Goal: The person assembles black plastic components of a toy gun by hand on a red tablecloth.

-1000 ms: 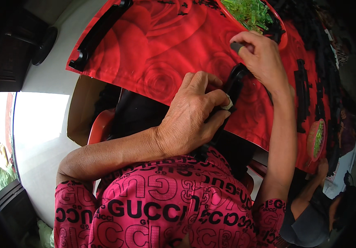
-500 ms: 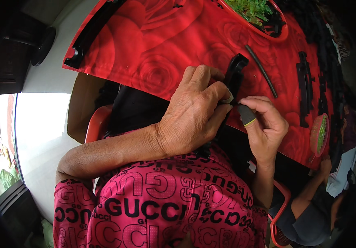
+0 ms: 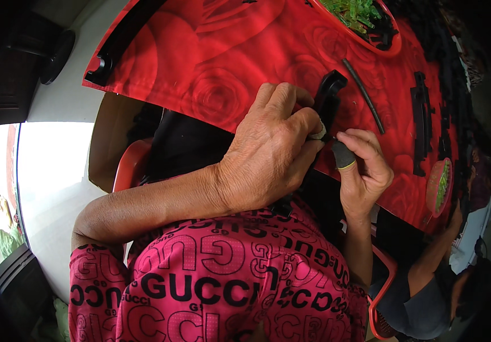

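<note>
My left hand (image 3: 274,145) is closed around a long black moulded plastic part (image 3: 331,88), which slants up and away over the table's near edge. A whitish covering shows at one of its fingertips. Just right of that part, my right hand (image 3: 365,174) is pinched, its thumb in a dark grey finger sleeve (image 3: 344,154) with a yellow rim. Whatever lies between its thumb and forefinger is too small to make out. Most of the part's lower length is hidden behind my left hand.
A red rose-patterned cloth (image 3: 217,97) covers the table. On it lie a thin black strip (image 3: 363,96), more black parts (image 3: 420,122) and a red basin (image 3: 392,45) of green pieces. A smaller pink bowl (image 3: 432,191) stands right, near another person's arm (image 3: 436,251).
My right hand's fingertips have drawn slightly away from the black part, a little to the right. My left hand keeps its hold on the part, and the view has shifted slightly.
</note>
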Available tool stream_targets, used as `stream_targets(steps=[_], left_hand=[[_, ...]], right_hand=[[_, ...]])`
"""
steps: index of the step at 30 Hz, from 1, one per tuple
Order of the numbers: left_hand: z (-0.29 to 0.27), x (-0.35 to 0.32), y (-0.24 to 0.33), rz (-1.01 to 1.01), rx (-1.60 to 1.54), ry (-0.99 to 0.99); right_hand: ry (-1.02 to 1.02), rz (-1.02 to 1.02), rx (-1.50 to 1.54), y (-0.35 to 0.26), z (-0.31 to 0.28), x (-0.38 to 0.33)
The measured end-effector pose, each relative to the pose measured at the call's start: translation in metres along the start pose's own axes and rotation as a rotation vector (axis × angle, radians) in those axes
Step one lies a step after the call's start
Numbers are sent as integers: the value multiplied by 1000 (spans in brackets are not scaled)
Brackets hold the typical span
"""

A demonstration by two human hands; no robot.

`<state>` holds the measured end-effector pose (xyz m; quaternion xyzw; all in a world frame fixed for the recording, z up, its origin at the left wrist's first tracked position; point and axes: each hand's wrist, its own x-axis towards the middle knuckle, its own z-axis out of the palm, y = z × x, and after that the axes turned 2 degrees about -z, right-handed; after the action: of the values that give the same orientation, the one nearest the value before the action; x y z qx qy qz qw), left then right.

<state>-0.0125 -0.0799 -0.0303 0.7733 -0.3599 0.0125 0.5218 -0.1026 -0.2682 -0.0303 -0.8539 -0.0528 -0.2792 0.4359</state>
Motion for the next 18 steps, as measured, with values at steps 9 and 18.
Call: stream_targets(steps=[9,18], left_hand=[[-1,0,0,9,6,3],[2,1,-1,63,14,50]], right_hand=[[-13,-236,-278,-10,0,6],[-43,-499,-604,-23,6,12]])
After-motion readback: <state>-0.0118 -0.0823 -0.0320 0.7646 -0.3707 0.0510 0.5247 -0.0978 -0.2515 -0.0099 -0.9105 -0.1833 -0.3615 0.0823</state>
